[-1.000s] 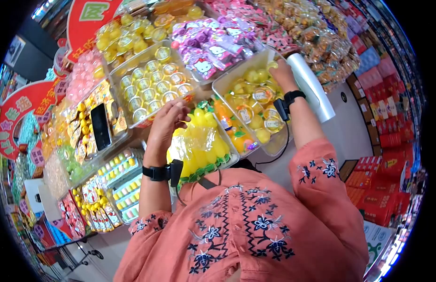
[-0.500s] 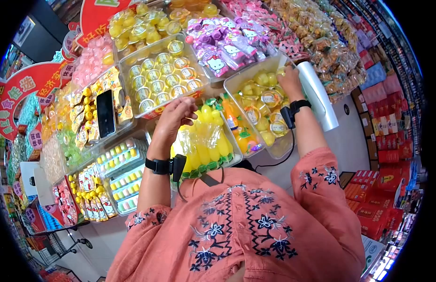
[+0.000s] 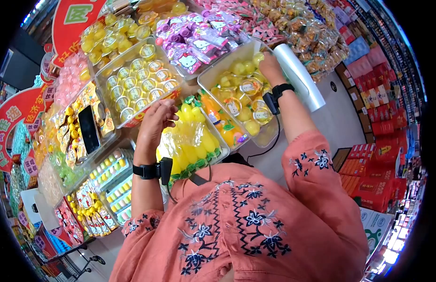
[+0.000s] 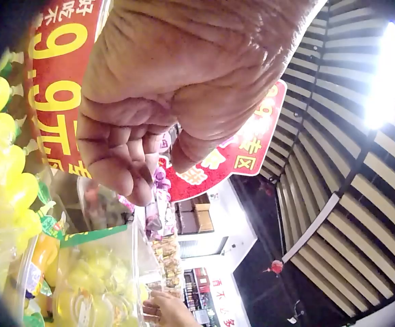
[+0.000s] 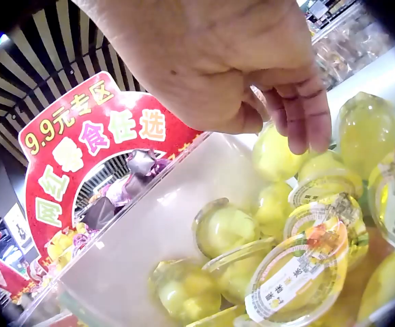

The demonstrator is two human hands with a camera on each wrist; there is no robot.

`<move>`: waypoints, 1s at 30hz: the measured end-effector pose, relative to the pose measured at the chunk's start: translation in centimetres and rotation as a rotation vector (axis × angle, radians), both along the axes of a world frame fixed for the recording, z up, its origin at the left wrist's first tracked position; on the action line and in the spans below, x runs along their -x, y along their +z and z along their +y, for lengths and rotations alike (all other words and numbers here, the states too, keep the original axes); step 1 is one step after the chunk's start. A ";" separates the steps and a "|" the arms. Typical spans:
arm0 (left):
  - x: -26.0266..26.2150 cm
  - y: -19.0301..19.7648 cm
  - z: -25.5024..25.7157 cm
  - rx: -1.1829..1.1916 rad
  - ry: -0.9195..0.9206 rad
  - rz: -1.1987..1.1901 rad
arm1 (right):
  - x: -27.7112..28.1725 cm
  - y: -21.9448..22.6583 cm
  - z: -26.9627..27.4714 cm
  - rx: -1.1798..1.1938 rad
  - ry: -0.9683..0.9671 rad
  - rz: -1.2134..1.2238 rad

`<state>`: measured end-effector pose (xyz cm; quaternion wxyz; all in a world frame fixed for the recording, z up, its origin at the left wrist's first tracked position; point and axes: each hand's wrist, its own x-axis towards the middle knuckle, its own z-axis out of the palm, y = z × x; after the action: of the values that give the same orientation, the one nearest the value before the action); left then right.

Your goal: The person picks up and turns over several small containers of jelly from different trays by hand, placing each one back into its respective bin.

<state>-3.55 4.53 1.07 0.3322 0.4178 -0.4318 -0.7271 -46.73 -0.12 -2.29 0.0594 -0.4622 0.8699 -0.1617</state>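
Plastic bin (image 5: pixel 129 252), slatted ceiling (image 4: pixel 351 238), floor (image 3: pixel 105 251) perhaps tiled

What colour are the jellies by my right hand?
The jellies are translucent yellow, clearest in the right wrist view.

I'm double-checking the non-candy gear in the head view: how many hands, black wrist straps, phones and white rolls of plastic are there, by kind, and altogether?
Hands: 2 (left hand, right hand)
Black wrist straps: 2
Phone: 1
White roll of plastic: 1
Total: 6
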 end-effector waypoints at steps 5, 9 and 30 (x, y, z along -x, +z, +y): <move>-0.1 -0.2 0.1 0.002 -0.004 -0.017 | 0.0 -0.4 0.8 0.114 0.074 -0.056; 0.3 -0.6 0.0 -0.009 -0.007 -0.023 | 0.4 -1.2 0.5 0.146 0.230 -0.134; 0.9 -0.6 -0.4 -0.027 -0.002 -0.003 | -5.0 -5.5 -2.1 0.043 0.354 -0.135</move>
<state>-4.44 4.18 0.47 0.3249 0.4231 -0.4229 -0.7325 -41.69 -2.22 -7.77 0.1353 -0.5974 0.7653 -0.1979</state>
